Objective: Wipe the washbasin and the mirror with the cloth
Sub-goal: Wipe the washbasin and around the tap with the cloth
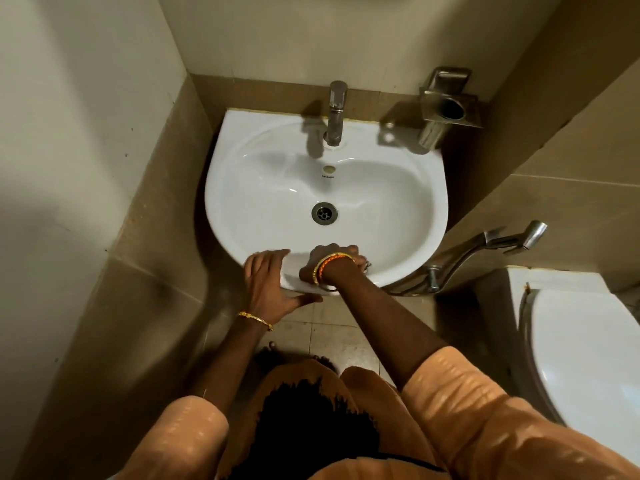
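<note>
The person is standing over the washbasin (398, 188), and both hands are working at its near rim. The right hand (334, 263) is curling down onto the rim, wrist bangles uppermost, and its fingers are closing over something small and pale that is peeking out on the far-right side of the knuckles; this is probably the cloth (364, 265), though so little of it is showing that its shape and long axis cannot be told. The left hand (268, 282) is lying flat just beside it, fingers straight and spread, pressing on the same rim and holding nothing, as if bracing. The right hand is therefore the one carrying the wiping, and most of the bowl is lying away from it, toward the drain (324, 213) and the tap (335, 114) at the back edge, so the coming strokes would seem to run forward and around the rim. The bowl is looking white and glossy, with no clear dirt visible. The mirror is not in view, so that part of the task is not yet begun as far as can be judged. Right of the washbasin, a metal holder (446, 105) is hanging on the tiled wall, a spray hose (485, 247) is running lower down, and a toilet lid (585, 362) is sitting nearer the person.
</note>
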